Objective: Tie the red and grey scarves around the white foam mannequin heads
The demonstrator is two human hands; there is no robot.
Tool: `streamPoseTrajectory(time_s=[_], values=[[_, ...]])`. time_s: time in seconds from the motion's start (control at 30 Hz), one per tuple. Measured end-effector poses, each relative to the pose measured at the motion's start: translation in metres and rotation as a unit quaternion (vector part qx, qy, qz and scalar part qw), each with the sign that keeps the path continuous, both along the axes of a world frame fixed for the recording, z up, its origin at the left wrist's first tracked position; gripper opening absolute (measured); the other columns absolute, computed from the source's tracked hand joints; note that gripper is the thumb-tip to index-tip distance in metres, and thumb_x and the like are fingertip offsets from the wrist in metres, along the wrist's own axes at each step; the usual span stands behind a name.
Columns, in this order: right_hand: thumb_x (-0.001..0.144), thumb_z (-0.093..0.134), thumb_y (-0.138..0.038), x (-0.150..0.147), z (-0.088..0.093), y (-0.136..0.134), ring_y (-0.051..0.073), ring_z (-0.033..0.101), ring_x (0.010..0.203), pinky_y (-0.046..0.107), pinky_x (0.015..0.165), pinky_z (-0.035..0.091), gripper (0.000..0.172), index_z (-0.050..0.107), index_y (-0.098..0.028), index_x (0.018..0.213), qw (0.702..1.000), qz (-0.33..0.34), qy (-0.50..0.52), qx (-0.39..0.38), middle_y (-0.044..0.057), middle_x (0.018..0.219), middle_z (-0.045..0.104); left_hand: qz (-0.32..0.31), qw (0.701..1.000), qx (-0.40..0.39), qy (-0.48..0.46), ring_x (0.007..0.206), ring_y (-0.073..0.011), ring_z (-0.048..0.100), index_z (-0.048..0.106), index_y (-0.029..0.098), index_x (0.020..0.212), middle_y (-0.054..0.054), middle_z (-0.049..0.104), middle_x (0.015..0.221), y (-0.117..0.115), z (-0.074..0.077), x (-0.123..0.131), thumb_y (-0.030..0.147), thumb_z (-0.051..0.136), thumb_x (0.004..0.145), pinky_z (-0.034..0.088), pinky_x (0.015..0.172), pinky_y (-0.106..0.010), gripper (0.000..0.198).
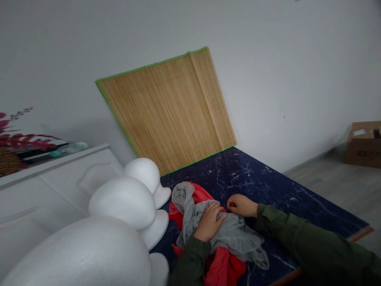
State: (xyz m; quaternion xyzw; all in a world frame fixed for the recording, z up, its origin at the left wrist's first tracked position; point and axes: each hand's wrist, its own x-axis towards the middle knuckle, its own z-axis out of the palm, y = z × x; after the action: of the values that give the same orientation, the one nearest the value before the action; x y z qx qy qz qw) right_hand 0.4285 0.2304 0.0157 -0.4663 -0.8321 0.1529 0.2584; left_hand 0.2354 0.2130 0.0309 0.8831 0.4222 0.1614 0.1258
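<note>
A crumpled grey scarf (pixel 238 234) lies over a red cloth (pixel 228 266) on the dark blue marbled tabletop (pixel 235 171). My left hand (pixel 210 218) rests flat on the grey scarf, fingers stretched out and a little apart. Just right of it, my right hand (pixel 242 205) is above the table at the far edge of the scarf. Its fingers are curled in, and nothing shows inside the curl. Whether that hand touches the fabric is hard to tell. Red fabric also shows at the far and left edges of the bundle.
White mannequin heads (pixel 122 202) stand in a row at the left. A bamboo mat (pixel 175 111) with green edging leans on the wall behind the table. Further left is a white cabinet (pixel 59 182) with red foliage (pixel 26 141) on top. A cardboard box (pixel 363 145) sits on the floor at right.
</note>
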Motion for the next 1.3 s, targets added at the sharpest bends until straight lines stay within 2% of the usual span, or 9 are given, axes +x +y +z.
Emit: streamPoseTrajectory(time_s=[0.67, 1.3], values=[[0.069, 0.046, -0.019, 0.0009, -0.0002, 0.0004, 0.015, 0.055, 0.069, 0.024, 0.068, 0.038, 0.019, 0.065, -0.017, 0.073, 1.000, 0.004, -0.001, 0.006, 0.003, 0.073, 0.064, -0.002, 1.000, -0.020, 0.011, 0.122, -0.0205, 0.036, 0.054, 0.017, 0.113, -0.009, 0.049, 0.127, -0.0020, 0.0052, 0.0020, 0.035, 0.042, 0.084, 0.022, 0.105, -0.042, 0.036], [0.068, 0.047, -0.018, 0.0012, 0.0008, 0.0000, 0.013, 0.054, 0.066, 0.021, 0.063, 0.037, 0.019, 0.065, -0.017, 0.072, 1.000, 0.009, 0.001, 0.006, 0.002, 0.071, 0.064, -0.008, 1.000, -0.004, 0.016, 0.122, -0.0200, 0.037, 0.054, 0.016, 0.112, -0.009, 0.049, 0.126, -0.0014, 0.0024, 0.0003, 0.036, 0.041, 0.084, 0.024, 0.105, -0.041, 0.037]])
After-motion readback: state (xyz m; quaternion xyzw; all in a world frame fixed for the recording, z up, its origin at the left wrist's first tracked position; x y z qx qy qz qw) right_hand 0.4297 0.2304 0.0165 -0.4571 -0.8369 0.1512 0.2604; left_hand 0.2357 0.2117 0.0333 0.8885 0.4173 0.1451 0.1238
